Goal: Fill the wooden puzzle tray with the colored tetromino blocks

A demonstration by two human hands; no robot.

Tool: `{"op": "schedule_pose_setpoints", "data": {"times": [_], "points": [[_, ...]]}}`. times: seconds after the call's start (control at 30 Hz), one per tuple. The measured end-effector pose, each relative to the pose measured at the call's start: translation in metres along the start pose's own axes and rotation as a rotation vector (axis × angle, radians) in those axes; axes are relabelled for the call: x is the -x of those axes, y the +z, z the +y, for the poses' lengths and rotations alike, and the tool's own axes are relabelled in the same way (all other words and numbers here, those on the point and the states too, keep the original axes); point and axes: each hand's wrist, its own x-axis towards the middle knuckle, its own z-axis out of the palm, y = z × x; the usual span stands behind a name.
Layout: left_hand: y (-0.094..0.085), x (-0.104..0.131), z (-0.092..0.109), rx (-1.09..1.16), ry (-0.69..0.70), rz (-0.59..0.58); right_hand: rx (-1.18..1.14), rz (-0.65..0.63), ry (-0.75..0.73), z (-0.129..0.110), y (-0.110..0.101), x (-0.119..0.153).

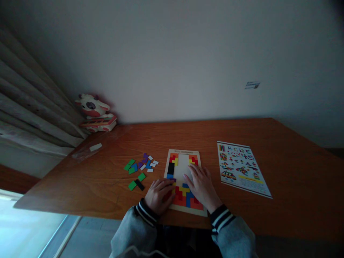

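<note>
A puzzle board [203, 213] with a pale frame lies on the table in front of me, coloured pieces set along its sides and near end. The middle of its tray shows pale, without pieces. My left hand [160, 195] rests over the board's lower left edge, fingers bent above the pieces there; whether it pinches one is hidden. My right hand [200, 184] lies over the right side, fingers spread, thumb pointing into the tray, nothing seen in it. A black piece [171, 168] stands out at the board's left side.
Loose green pieces [132, 185], a black piece [139, 184], and purple, blue and white pieces lie left of the board. A printed pattern sheet [242, 166] lies right. A cow toy [94, 111] and clear plastic wrapping [84, 154] are at the far left.
</note>
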Motion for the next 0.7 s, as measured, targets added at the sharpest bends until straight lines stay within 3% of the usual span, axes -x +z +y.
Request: {"op": "schedule_pose_setpoints", "data": {"times": [0.13,0.3,0.4,0.7], "points": [[0.003,0.003,-0.001,0.008,-0.009,0.005,-0.090,0.087,0.019,0.007,-0.005,0.010],[0.004,0.003,-0.003,0.055,0.017,0.055,-0.257,0.200,0.126,0.015,-0.016,0.047],[0.004,0.003,-0.003,0.095,0.029,0.093,-0.310,0.194,0.153,0.017,-0.019,0.064],[0.000,0.015,-0.003,0.117,0.003,0.136,-0.326,0.208,0.204,0.019,-0.014,0.060]]}}
